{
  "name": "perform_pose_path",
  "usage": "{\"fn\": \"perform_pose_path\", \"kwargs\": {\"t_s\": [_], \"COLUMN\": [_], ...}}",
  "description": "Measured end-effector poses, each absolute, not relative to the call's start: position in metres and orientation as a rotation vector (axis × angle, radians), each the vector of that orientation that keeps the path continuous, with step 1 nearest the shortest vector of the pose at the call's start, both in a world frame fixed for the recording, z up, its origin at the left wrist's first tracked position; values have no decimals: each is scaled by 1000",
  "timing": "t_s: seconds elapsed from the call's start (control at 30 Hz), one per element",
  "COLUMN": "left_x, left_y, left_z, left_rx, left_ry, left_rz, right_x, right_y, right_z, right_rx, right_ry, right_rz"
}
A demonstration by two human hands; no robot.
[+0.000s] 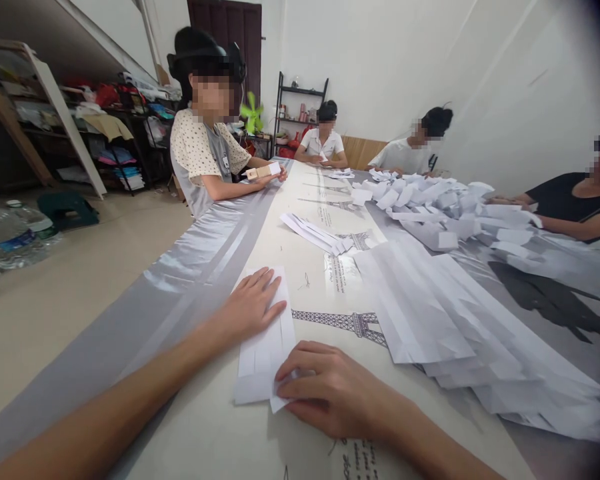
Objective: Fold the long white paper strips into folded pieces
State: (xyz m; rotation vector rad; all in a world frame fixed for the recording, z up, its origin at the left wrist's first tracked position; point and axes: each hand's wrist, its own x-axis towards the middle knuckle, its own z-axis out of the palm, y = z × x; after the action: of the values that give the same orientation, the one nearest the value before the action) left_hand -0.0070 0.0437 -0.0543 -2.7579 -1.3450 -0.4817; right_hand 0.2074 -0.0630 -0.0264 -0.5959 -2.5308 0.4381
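White walls (380,60), beige floor (80,267), dark door (225,33), cluttered shelves (125,127)

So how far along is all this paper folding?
Done: a heap of folded pieces lies far along the table. In hand: the left hand presses one sheet flat while the right hand creases its corner. Left: a big stack of flat sheets beside it.

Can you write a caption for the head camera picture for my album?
Left hand flat on a white paper sheet, right hand pressing its lower corner.
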Motion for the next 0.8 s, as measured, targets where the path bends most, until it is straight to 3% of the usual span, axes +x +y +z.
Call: {"fn": "perform_pose_path", "kwargs": {"t_s": [0.8], "left_x": [-3], "left_y": [43], "left_z": [-56], "left_rx": [-2718], "left_ry": [-1358], "left_rz": [-532], "right_x": [202], "right_y": [-70], "right_z": [-27], "right_rx": [-598], "right_ry": [-2548], "right_rz": [470]}}
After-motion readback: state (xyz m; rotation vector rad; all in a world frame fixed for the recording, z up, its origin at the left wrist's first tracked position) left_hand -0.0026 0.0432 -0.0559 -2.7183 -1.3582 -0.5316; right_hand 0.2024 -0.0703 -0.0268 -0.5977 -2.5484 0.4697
